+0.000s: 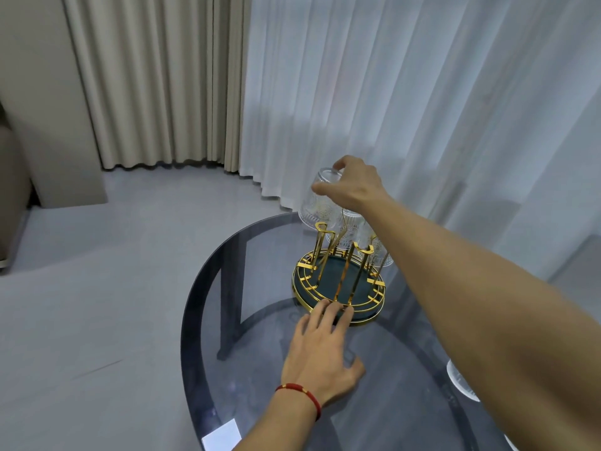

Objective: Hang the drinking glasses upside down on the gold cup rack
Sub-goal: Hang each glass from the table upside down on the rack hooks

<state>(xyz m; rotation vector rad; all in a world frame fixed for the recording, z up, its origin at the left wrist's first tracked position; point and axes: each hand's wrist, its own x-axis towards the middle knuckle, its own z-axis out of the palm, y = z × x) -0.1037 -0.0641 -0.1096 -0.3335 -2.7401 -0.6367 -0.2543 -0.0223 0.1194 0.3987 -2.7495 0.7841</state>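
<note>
The gold cup rack (338, 284) with a dark green round base stands on the far part of a smoked-glass table (260, 336). My right hand (353, 183) grips the bottom of an inverted clear patterned glass (317, 203), held tilted over the rack's far-left prong. Two more glasses hang upside down on the far prongs, one (349, 227) in the middle and one (379, 255) to the right. My left hand (320, 356) lies flat on the table, fingers spread, fingertips touching the rack's near rim. Another glass (460, 380) shows under my right forearm.
Beige curtains (156, 79) and white sheer curtains (406, 92) hang behind the table. The grey floor lies to the left. A white card (222, 434) rests at the table's near edge. A glass rim (512, 444) peeks in at the bottom right.
</note>
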